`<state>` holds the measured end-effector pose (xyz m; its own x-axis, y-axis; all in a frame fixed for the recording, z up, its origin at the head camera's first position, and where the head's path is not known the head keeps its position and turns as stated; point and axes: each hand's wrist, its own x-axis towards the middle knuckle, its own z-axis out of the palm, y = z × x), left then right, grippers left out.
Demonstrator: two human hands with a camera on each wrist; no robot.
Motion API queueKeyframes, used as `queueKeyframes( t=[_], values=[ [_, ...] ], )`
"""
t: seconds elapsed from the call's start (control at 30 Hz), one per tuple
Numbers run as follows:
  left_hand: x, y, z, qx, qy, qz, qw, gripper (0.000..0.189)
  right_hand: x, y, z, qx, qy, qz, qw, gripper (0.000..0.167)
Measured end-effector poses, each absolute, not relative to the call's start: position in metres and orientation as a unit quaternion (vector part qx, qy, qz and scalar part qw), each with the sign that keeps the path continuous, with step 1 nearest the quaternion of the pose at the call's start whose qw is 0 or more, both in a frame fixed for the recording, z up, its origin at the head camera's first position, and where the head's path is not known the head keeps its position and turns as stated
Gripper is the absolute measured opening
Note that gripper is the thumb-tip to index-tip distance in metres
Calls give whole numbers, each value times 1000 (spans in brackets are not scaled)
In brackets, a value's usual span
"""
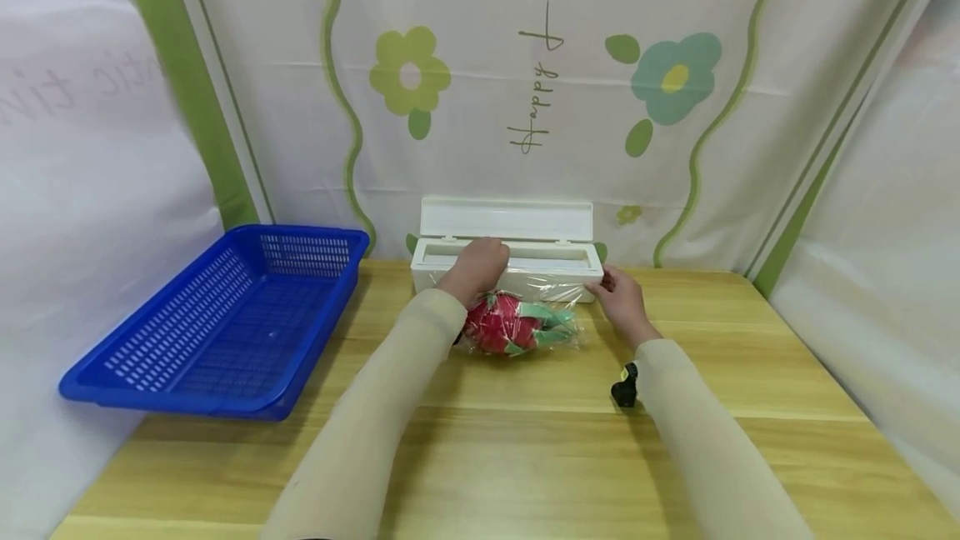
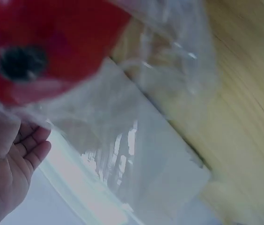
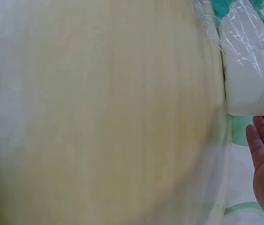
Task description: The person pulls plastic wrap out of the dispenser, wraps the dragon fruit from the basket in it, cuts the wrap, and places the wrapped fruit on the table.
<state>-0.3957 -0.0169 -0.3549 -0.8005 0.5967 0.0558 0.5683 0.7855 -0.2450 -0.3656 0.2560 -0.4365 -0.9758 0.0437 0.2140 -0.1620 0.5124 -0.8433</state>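
A white cling film dispenser box (image 1: 517, 283) stands at the back of the table, its long lid (image 1: 506, 219) raised. Clear film (image 2: 122, 140) hangs over the box's front and wraps a soft-looking red and green object (image 1: 504, 325) lying before it. My left hand (image 1: 476, 269) is at the left part of the box opening, fingers curled, pinching the film; its fingertips are partly hidden by film in the left wrist view. My right hand (image 1: 621, 298) grips the box's right end, thumb on the front and fingers (image 3: 258, 145) round the end.
A blue perforated plastic basket (image 1: 270, 357) sits at the left of the wooden table (image 1: 525, 457). A printed white curtain (image 1: 480, 165) hangs right behind the box, with more curtain on both sides. A small black device (image 1: 625, 387) is at my right wrist.
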Motion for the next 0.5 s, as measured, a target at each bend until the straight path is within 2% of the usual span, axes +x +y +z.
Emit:
queueKeyframes(
  t=[0.23, 0.5],
  values=[
    [-395, -37, -358, -308, -939, 130, 81, 18, -366, 256, -435, 32, -869, 478, 121, 46],
    [-394, -56, -362, -298, -944, 120, 81, 20, -366, 256, -436, 33, -866, 488, 106, 48]
  ],
)
